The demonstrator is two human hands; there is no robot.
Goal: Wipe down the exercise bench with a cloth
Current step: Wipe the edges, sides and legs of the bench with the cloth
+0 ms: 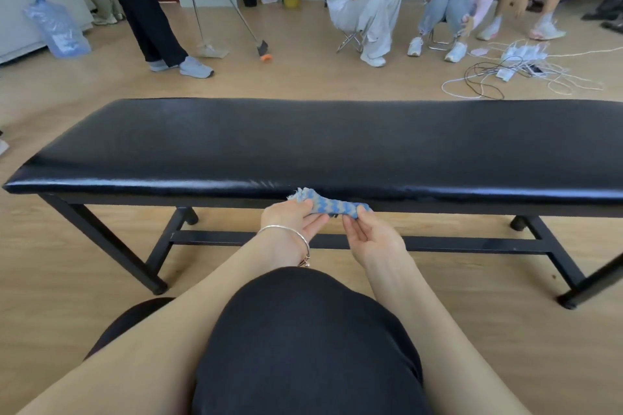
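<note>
Blue-and-grey cloth (332, 205) lies bunched against the near edge of the table (303, 145); my left hand (293, 217) and right hand (371, 239) each pinch one end from just below. I advise flattening it first, then wiping in long overlapping strokes

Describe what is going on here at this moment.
A person holds a bunched blue-and-grey zigzag cloth with both hands against the near edge of the black padded exercise bench. The left hand grips the cloth's left end; the right hand pinches its right end.
</note>
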